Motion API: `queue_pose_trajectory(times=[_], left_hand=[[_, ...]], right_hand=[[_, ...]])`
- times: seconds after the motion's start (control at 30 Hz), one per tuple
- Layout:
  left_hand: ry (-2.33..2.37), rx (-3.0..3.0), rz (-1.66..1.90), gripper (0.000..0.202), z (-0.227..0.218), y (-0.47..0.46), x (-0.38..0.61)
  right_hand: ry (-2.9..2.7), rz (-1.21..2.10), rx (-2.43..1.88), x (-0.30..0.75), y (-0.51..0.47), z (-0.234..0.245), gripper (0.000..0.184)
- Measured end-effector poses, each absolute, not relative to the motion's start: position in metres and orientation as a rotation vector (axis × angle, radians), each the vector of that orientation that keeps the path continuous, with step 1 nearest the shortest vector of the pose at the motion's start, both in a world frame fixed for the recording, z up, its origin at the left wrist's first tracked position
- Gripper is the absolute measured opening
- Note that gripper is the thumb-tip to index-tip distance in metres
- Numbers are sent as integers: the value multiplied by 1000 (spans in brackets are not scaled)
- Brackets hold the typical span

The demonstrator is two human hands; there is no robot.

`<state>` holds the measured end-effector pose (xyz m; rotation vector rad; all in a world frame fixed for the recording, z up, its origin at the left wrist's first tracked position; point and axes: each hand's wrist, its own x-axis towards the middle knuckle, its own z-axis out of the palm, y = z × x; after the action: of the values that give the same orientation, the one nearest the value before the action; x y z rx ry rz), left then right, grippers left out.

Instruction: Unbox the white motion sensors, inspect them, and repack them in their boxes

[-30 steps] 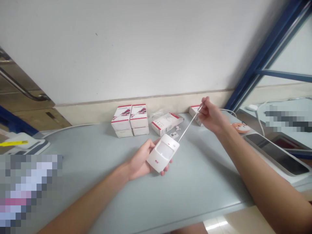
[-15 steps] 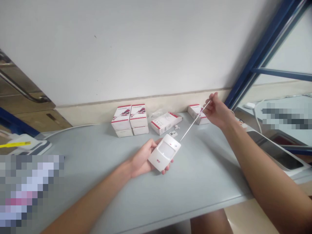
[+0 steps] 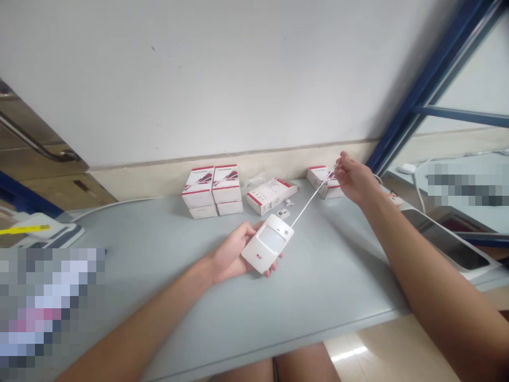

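My left hand (image 3: pixel 229 256) grips a white plastic sensor unit (image 3: pixel 267 244) with a curved window and a small red mark, held just above the grey table (image 3: pixel 199 297). A thin silver antenna rod (image 3: pixel 314 195) runs from the unit's top right corner up to my right hand (image 3: pixel 353 180). That hand pinches the rod's far tip, near a small red-and-white box (image 3: pixel 323 180) by the wall.
Two stacked pairs of red-and-white boxes (image 3: pixel 212 190) stand by the wall, with a flat box (image 3: pixel 271 195) and small white parts (image 3: pixel 283 213) beside them. A white device with a dark screen (image 3: pixel 445 243) lies right. A blue frame (image 3: pixel 425 85) rises at the right.
My right hand has drawn the rod's tip farther up and to the right, so the rod looks longer. The left hand holds the unit in nearly the same place.
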<state>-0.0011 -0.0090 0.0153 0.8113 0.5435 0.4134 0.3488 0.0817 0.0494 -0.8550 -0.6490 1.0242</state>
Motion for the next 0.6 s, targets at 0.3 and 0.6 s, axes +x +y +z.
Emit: queue_pose_trajectory(times=[0.3, 0.6], left_hand=[[545, 708, 531, 48, 18, -15, -1], [640, 611, 701, 38, 20, -20, 2]], right_hand=[[-759, 977, -865, 345, 81, 44, 19], [-1159, 953, -1101, 288, 64, 28, 36]])
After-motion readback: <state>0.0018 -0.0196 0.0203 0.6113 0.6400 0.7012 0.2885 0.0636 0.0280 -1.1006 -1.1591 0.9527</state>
